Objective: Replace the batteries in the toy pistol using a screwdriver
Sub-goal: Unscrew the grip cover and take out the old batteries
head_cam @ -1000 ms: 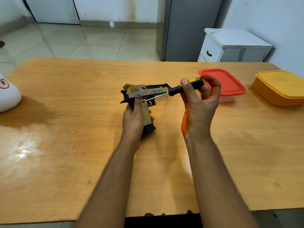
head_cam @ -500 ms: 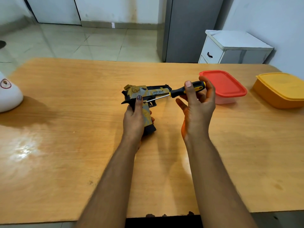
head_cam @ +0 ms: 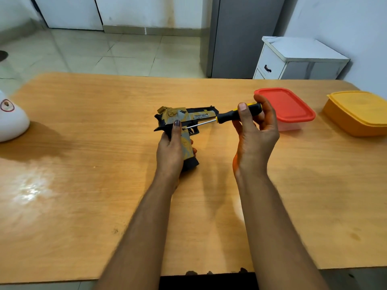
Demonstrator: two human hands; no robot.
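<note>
Head view shows your two bare forearms reaching forward over the wooden table [head_cam: 83,185]. Your left hand [head_cam: 170,151] wraps around the grip of the toy pistol [head_cam: 188,120], thumb pointing up along its side, holding it just above the tabletop with the barrel pointing right. Your right hand [head_cam: 254,135] is raised beside it, fingers and thumb curled around the black and yellow handle of the screwdriver [head_cam: 232,115]; its thin shaft slants down-left and the tip meets the pistol's side near your left thumb. Behind your right hand sits a red-lidded container [head_cam: 293,109], with a yellow container [head_cam: 360,114] farther right. A white object [head_cam: 10,120] lies at the table's left edge. Beyond are a tiled floor and a white cabinet [head_cam: 297,59].
</note>
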